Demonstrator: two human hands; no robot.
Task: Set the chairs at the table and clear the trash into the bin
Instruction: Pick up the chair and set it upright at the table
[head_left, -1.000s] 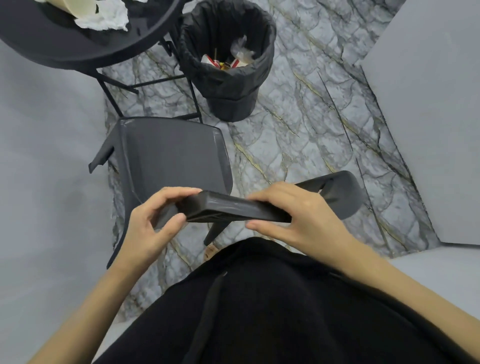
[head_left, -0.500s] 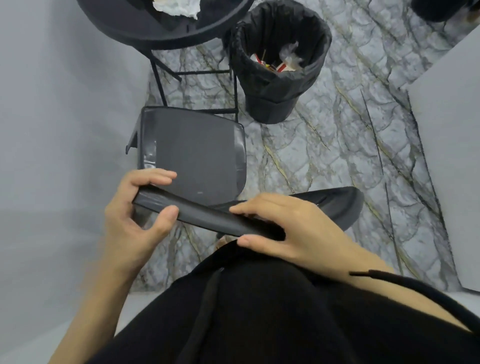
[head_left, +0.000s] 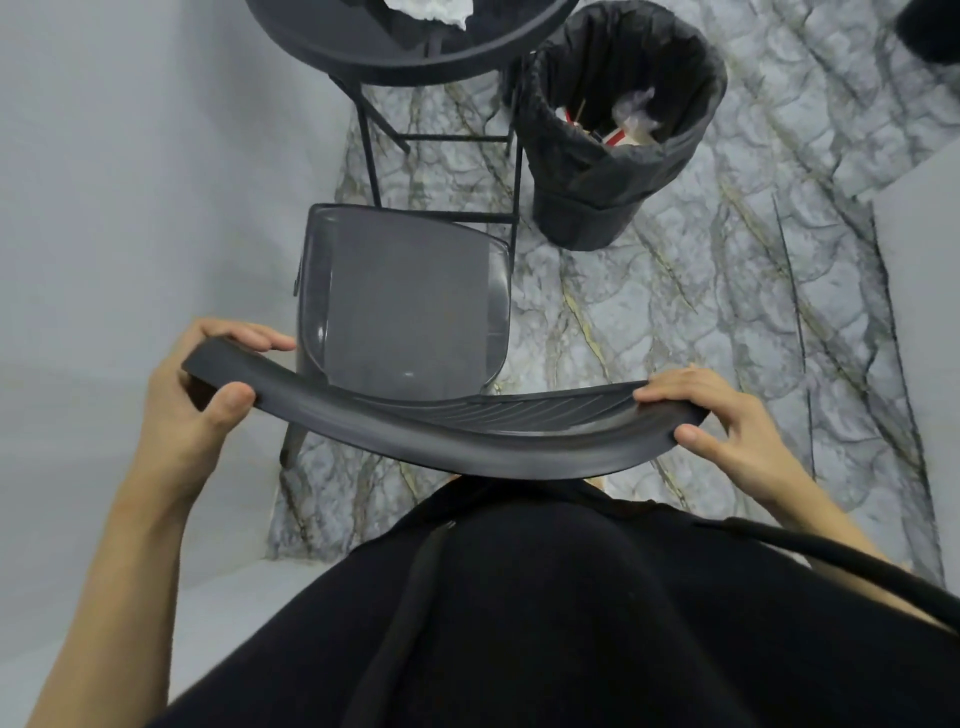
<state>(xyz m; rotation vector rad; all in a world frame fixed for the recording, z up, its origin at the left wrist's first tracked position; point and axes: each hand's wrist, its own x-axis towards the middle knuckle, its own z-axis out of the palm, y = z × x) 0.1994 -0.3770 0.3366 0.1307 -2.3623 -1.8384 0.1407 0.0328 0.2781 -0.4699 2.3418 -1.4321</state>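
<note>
presently, item: dark chair (head_left: 405, 306), frame centre, seat facing the table (head_left: 415, 62) at top. left hand (head_left: 197, 395) and right hand (head_left: 727, 421) clasped the backrest's two ends. judged rigid moulded plastic, light, smooth; top rail the soundest hold.

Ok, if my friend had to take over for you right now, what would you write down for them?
Left hand: gripping the left end of the chair's backrest.
Right hand: gripping its right end.
Chair seat faces the round table, front edge near the table legs.
Bin stands right of the table, with some trash already inside.
Crumpled tissue lies on the table.
Done: this chair is lined up with the table.
Left: probably nudge it in, set any other chairs, bin the tissue.
</note>
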